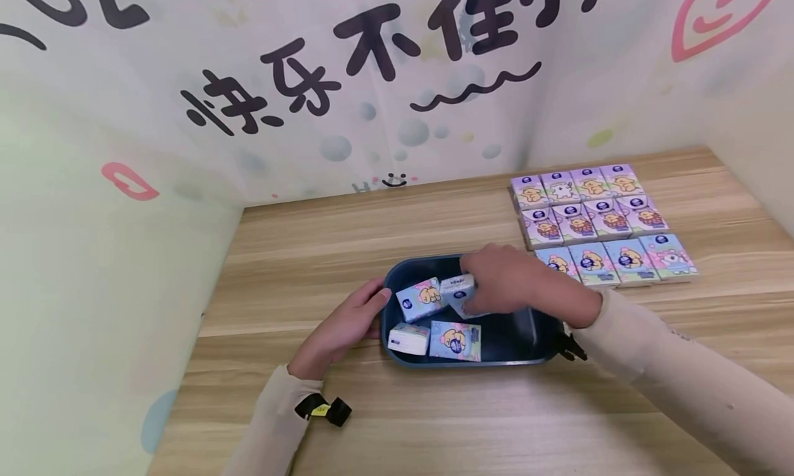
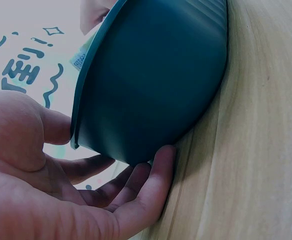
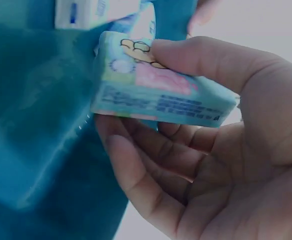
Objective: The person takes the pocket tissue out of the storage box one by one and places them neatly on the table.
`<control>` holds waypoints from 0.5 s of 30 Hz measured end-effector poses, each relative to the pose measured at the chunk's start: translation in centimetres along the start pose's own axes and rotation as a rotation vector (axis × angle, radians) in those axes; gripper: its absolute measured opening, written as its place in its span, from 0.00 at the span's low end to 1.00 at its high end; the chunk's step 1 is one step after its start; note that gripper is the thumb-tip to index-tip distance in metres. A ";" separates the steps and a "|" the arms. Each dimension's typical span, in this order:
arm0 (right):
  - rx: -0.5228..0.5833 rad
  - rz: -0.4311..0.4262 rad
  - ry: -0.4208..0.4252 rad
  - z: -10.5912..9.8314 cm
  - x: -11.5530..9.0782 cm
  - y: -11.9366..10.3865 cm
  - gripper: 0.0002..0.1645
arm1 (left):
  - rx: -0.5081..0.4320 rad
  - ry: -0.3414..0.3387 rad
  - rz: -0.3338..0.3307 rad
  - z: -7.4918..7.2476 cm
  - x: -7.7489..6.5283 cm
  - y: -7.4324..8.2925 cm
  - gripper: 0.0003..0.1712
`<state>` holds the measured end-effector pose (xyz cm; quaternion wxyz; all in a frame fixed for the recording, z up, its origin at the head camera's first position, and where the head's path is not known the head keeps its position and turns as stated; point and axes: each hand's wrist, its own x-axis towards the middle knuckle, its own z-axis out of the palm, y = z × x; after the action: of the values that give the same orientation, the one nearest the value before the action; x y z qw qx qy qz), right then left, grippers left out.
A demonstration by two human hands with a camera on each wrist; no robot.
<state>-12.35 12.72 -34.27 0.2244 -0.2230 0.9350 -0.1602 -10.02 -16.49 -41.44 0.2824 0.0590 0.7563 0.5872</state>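
Note:
A dark blue plastic tub [image 1: 502,361] stands on the wooden table. My left hand [image 1: 350,322] holds its left end, thumb at the rim and fingers curled against the outer wall [image 2: 151,85] in the left wrist view. Over the tub, my right hand [image 1: 505,281] grips a small tissue pack [image 3: 151,85] between thumb and fingers. That pack is light blue with a cartoon print. Other tissue packs lie in the tub's left half: one face up at the front [image 1: 455,340], one on edge [image 1: 409,339], one behind [image 1: 421,299]. My right hand partly covers the tub's back rim.
Tissue packs stand in three neat rows at the back right: purple packs [image 1: 583,187], more purple packs [image 1: 592,221] and blue packs [image 1: 629,260] nearest me. My right forearm passes close to the blue row. A printed wall [image 1: 397,138] borders the wooden table [image 1: 298,249] behind.

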 end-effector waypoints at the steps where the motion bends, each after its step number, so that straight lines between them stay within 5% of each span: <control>1: 0.035 -0.006 0.009 -0.2 -0.2 0.3 0.28 | -0.001 -0.001 0.001 0.0 0.0 0.0 0.30; 10: 0.297 -0.066 0.155 -1.7 -2.8 3.8 0.26 | 0.006 0.000 0.004 -0.1 0.0 -0.1 0.31; 15: 0.437 -0.031 0.185 -1.7 -4.9 6.1 0.25 | 0.004 -0.001 0.003 -0.1 0.1 -0.1 0.31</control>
<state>-11.30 20.62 -33.54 0.1784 -0.1679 0.8912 -0.3817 -10.15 -16.60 -41.58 0.2819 0.0611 0.7571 0.5862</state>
